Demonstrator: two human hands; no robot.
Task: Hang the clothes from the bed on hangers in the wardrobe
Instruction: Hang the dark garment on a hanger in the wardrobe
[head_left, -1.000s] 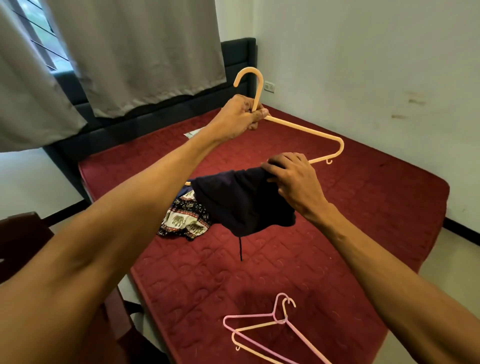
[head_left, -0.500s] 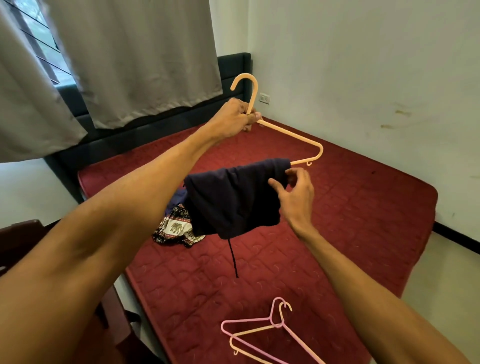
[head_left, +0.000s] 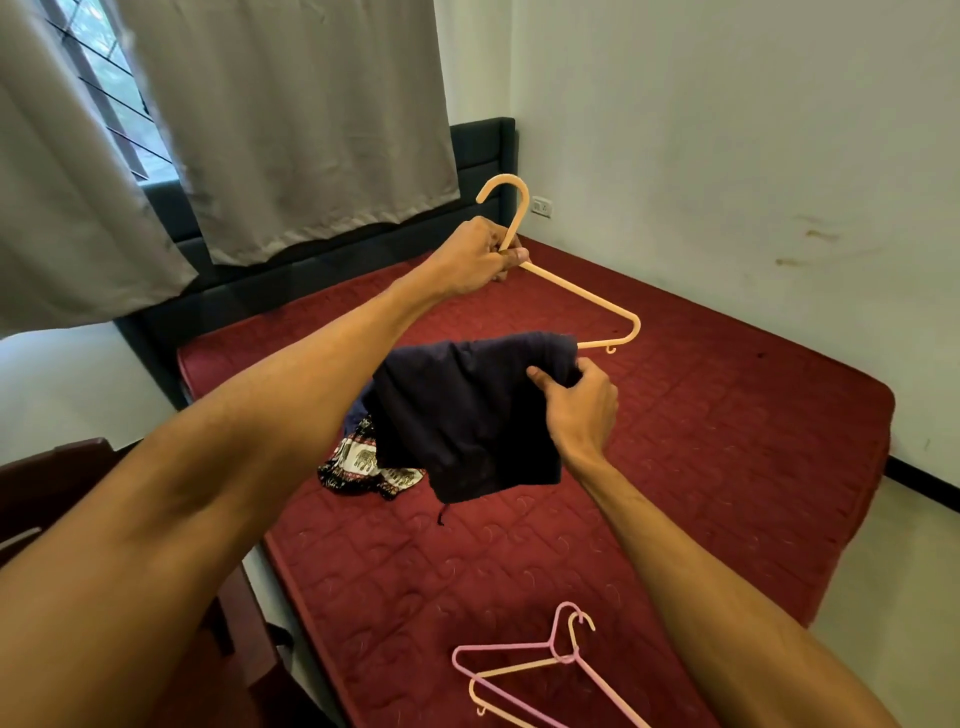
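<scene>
Two hands up over the red bed (head_left: 701, 441): the left hand (head_left: 475, 257) grips the peach hanger (head_left: 576, 283) at its neck, the right hand (head_left: 579, 402) pinches the navy garment (head_left: 462, 410) draped on its bar; patterned clothing (head_left: 363, 462) lies below.

Grey curtains (head_left: 291, 130) hang beyond the left hand (head_left: 475, 254); a white wall (head_left: 727, 130) stands right of it, a dark headboard (head_left: 478, 150) behind.

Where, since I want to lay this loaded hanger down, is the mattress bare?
Bare: the wide mattress stretch along the white wall, and the strip between the elephant-print garment and the pink hanger. Crowded: the near edge, where the pink hanger crosses a spare peach hanger.
</scene>
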